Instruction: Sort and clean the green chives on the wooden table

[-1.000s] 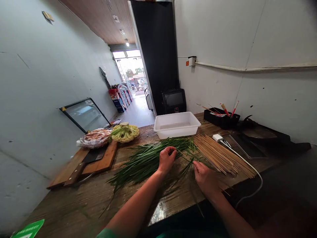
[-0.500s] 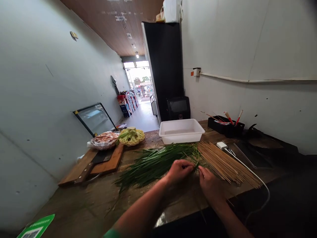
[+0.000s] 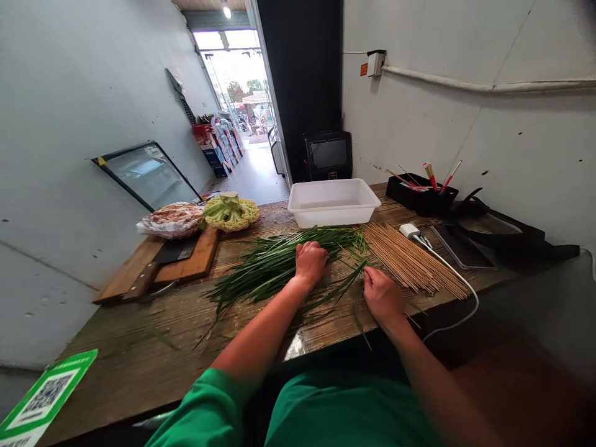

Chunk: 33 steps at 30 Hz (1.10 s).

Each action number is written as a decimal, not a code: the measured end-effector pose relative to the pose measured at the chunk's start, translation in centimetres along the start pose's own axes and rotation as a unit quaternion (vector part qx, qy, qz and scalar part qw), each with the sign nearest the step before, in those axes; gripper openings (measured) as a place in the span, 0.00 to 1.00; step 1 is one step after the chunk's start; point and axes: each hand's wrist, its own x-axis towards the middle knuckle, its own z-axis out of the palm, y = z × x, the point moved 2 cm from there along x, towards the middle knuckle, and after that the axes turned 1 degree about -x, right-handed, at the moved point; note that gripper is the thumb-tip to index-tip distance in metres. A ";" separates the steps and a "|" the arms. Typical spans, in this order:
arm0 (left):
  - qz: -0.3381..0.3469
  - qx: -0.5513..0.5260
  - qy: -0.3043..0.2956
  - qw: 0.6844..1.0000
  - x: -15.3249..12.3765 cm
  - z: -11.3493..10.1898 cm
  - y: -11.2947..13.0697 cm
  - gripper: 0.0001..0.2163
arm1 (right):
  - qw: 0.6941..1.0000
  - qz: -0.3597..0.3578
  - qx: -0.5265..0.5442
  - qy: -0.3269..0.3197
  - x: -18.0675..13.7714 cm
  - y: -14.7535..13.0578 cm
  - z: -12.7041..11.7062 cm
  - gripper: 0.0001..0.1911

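A heap of long green garlic chives [image 3: 261, 267] lies across the middle of the wooden table. My left hand [image 3: 311, 262] rests on the heap's right part, its fingers curled down into the leaves; the fingertips are hidden. To the right, my right hand [image 3: 382, 295] pinches the ends of a few loose chives [image 3: 347, 284], whose leaves trail leftward over the wood. Just beyond that hand lies a spread of thin bamboo skewers [image 3: 414, 257]. A white plastic tub [image 3: 333, 216] stands behind the chives.
On the left, a cutting board [image 3: 198, 264] bears a cleaver [image 3: 174, 250], beside a cauliflower [image 3: 231, 211] and a bagged food bundle [image 3: 172, 220]. At right are a charger [image 3: 410, 231] with its cable, a phone [image 3: 463, 247] and a black box [image 3: 410, 189]. A QR-code card [image 3: 49, 394] is front left.
My hands were close together over some chives; now they are apart. The left has moved left onto the heap, while the right keeps its pinch. The view has tilted downward.
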 end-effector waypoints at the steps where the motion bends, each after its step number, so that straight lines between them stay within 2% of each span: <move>1: 0.002 -0.003 0.005 1.000 0.0 0.0 0.0 0.09 | 1.000 -0.001 -0.001 -0.001 0.0 0.0 0.0 0.17; 4: -0.006 -0.021 0.015 1.000 0.1 0.0 -0.1 0.10 | 1.000 -0.002 0.001 -0.002 0.0 -0.1 0.0 0.17; 8: -0.013 -0.021 -0.006 1.000 0.1 0.1 0.0 0.08 | 1.000 -0.005 0.004 -0.001 0.0 -0.1 0.0 0.16; 15: 0.025 -0.020 -0.011 0.999 -0.1 0.5 0.4 0.06 | 1.000 -0.017 -0.009 -0.002 0.0 0.0 0.1 0.17; 20: -0.012 -0.028 -0.014 0.999 0.1 0.5 0.1 0.07 | 1.000 -0.017 -0.003 0.006 0.0 0.3 0.3 0.17; 27: -0.007 -0.045 0.012 0.999 0.0 -0.1 0.5 0.09 | 1.000 -0.016 -0.001 0.001 0.1 0.3 0.3 0.17; 30: -0.026 -0.089 0.038 0.995 0.3 -0.1 0.4 0.07 | 1.000 -0.018 -0.004 0.001 0.1 0.3 0.2 0.16; 33: -0.048 -0.179 0.053 0.981 0.7 0.0 0.0 0.06 | 1.000 -0.020 -0.001 0.006 0.0 0.2 0.2 0.17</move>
